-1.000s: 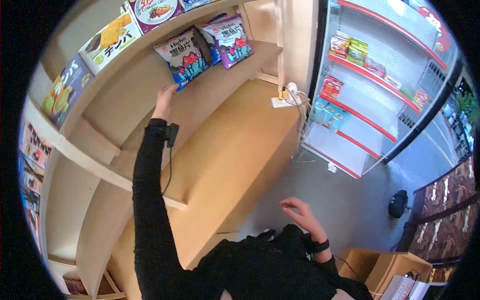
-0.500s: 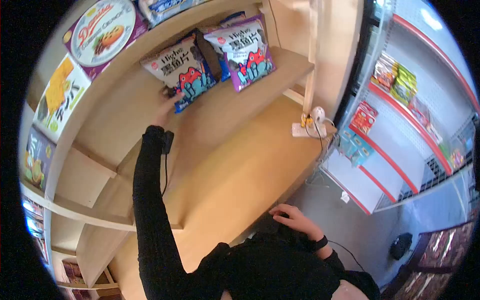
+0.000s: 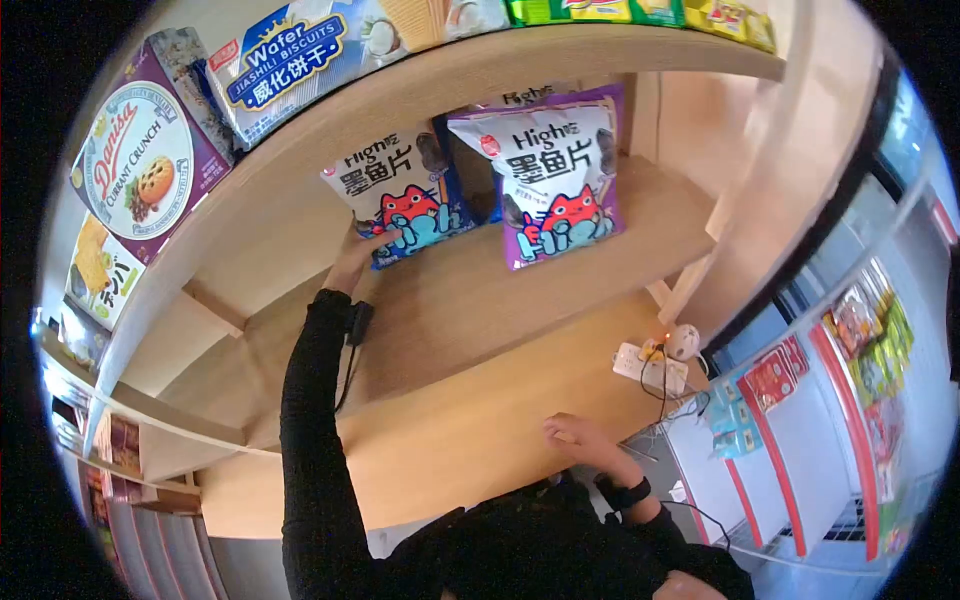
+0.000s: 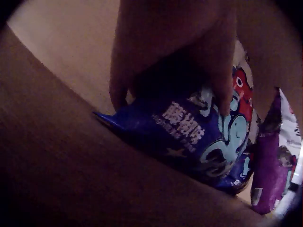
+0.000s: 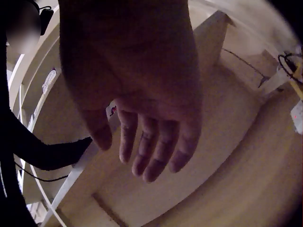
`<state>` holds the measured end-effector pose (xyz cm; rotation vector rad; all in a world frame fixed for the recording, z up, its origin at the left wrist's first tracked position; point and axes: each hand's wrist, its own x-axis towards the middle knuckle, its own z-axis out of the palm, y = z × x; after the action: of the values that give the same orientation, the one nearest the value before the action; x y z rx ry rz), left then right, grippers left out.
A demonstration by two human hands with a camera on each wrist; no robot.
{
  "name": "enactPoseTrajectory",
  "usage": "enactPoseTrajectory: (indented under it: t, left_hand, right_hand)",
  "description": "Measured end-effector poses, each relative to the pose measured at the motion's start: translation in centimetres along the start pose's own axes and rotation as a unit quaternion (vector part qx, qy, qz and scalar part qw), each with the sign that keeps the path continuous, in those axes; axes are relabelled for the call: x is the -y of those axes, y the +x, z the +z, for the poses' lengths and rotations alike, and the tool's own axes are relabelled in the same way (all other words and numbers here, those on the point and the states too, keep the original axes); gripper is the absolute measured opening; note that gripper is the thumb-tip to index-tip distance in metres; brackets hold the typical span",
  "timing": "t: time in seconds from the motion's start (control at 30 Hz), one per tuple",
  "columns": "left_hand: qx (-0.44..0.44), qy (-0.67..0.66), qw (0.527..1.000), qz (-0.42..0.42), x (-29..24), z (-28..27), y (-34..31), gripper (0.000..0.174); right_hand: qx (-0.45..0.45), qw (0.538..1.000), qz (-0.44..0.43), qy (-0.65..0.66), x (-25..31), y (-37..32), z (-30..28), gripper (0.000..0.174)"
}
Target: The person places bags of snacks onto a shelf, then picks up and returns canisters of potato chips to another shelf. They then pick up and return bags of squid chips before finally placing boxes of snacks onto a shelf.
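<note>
My left hand [image 3: 353, 258] grips the left side of a blue-and-white snack bag [image 3: 410, 205] on the middle wooden shelf [image 3: 560, 288]. In the left wrist view, the thumb and fingers of the left hand [image 4: 175, 28] straddle the bag's blue side [image 4: 184, 137], which leans close over the shelf. To its right stands a purple-and-white snack bag [image 3: 560, 185] with the same red cat-like figure; another bag shows partly behind. My right hand [image 3: 588, 445] hovers over the lower counter, holding nothing. Its fingers [image 5: 149, 146] hang loosely bent in the right wrist view.
Above, the upper shelf carries a wafer box [image 3: 300, 60], a round-pictured cookie box [image 3: 145, 165] and several other packs. A power strip [image 3: 648, 368] with plugs and cables lies at the counter's right end. A red-edged rack [image 3: 835, 400] with snack packs stands at the right.
My left hand has gone from the blue bag's lower edge to a grip on its side. The head view has come closer to the shelf. My right hand is now over the counter.
</note>
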<state>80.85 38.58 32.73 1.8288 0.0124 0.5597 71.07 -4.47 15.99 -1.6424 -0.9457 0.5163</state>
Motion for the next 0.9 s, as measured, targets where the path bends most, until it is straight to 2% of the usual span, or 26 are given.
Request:
enactPoseTrajectory:
  t: [0.07,0.1,0.17,0.2,0.3,0.33,0.4,0.47,0.5,0.53,0.57,0.6,0.67,0.73,0.77,0.8,0.87,0.9]
  left_hand:
    - [0.014,-0.058,0.997,-0.053,-0.7,-0.6,-0.8,0.062]
    - [-0.020,-0.051,0.997,-0.063,-2.0,-2.1,-2.7,0.062]
    - [0.024,-0.148,0.972,-0.183,-5.1,-3.3,-5.6,0.053]
    - [0.000,-0.145,0.971,-0.189,-6.5,-3.7,-7.5,0.053]
    - [-0.037,-0.176,0.938,-0.295,-9.5,-6.5,-13.9,0.048]
    - [-0.034,-0.187,0.935,-0.298,-10.4,-7.5,-16.7,0.050]
    - [-0.027,-0.171,0.952,-0.251,-11.6,-9.3,-22.5,0.057]
    - [-0.063,-0.079,0.964,-0.245,-11.3,-11.8,-29.7,0.068]
    - [-0.079,-0.066,0.956,-0.275,-12.0,-12.7,-33.3,0.072]
    - [-0.096,-0.054,0.946,-0.306,-12.8,-13.3,-37.1,0.077]
    - [-0.126,-0.075,0.943,-0.300,-13.0,-13.6,-41.1,0.080]
    - [-0.154,-0.091,0.939,-0.292,-13.0,-13.9,-45.1,0.082]
    - [-0.210,-0.111,0.937,-0.257,-10.7,-14.1,-52.4,0.082]
    - [-0.289,-0.220,0.900,-0.241,-9.7,-15.3,-60.0,0.081]
    - [-0.328,-0.204,0.890,-0.243,-9.4,-15.8,-63.1,0.080]
    - [-0.364,-0.190,0.876,-0.252,-9.3,-16.5,-66.2,0.078]
    - [-0.418,-0.168,0.846,-0.285,-9.6,-18.2,-71.9,0.077]
    - [-0.441,-0.140,0.835,-0.298,-7.4,-14.1,-66.8,0.076]
  right_hand:
    - [0.028,0.999,-0.022,0.020,-0.3,1.2,0.4,0.027]
    - [0.083,0.995,0.001,0.055,-0.3,2.2,1.1,0.026]
    - [0.148,0.985,0.025,0.089,0.0,3.0,2.5,0.026]
    - [0.175,0.981,0.025,0.083,0.1,3.5,3.2,0.025]
    - [0.254,0.965,-0.006,0.069,0.1,5.0,6.3,0.025]
    - [0.278,0.959,-0.033,0.055,0.1,5.5,7.6,0.025]
    - [0.312,0.945,-0.061,0.074,1.4,6.3,10.5,0.024]
    - [0.331,0.934,0.007,0.134,3.0,7.0,14.1,0.026]
    - [0.357,0.926,-0.006,0.126,3.0,7.1,16.3,0.026]
    - [0.341,0.920,0.003,0.192,2.4,6.8,18.6,0.028]
    - [0.326,0.909,0.013,0.259,2.5,7.5,21.0,0.031]
    - [0.323,0.893,0.121,0.289,6.3,7.7,23.2,0.040]
    - [0.288,0.862,0.124,0.399,6.4,8.0,28.0,0.045]
    - [0.325,0.842,0.114,0.415,8.2,7.7,34.4,0.050]
    - [0.327,0.828,0.126,0.438,9.0,7.2,37.3,0.054]
    - [0.347,0.822,0.132,0.432,10.0,6.7,40.5,0.054]
    - [0.398,0.859,0.063,0.315,12.1,5.1,46.7,0.060]
    - [0.437,0.852,0.061,0.282,8.1,8.7,42.2,0.068]
